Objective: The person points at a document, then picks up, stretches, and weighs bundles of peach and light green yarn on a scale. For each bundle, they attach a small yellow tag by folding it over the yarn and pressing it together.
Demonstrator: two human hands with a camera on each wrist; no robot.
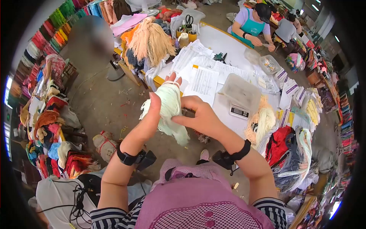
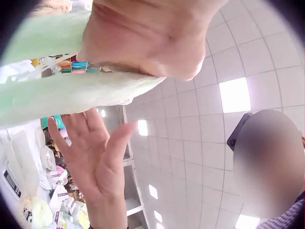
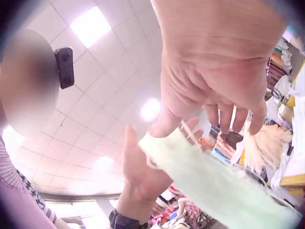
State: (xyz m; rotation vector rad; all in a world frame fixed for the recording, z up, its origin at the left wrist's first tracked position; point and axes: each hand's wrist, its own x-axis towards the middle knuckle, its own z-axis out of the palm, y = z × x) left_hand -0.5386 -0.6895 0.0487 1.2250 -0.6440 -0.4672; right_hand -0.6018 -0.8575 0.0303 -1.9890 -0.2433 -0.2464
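Observation:
A pale mint-green skein of yarn (image 1: 167, 103) is looped round the fingers of my left hand (image 1: 152, 110). That hand is raised, its thumb straight and apart from the fingers. The yarn's lower end (image 1: 179, 135) hangs loose over the floor. My right hand (image 1: 204, 116) is beside the skein, thumb tip right at its edge. In the left wrist view the right hand (image 2: 93, 157) shows its palm, fingers spread and fairly straight. From the right wrist, the skein (image 3: 214, 181) partly covers the left hand (image 3: 140, 167).
Ahead is a white table (image 1: 206, 34) with papers (image 1: 202, 82), a clear plastic box (image 1: 240, 91) and a digital scale (image 1: 239, 111). Peach yarn (image 1: 152, 42) is piled at its left end. Coloured yarn bundles (image 1: 286, 152) lie at right. Across the table sits a person in a teal apron (image 1: 251, 28).

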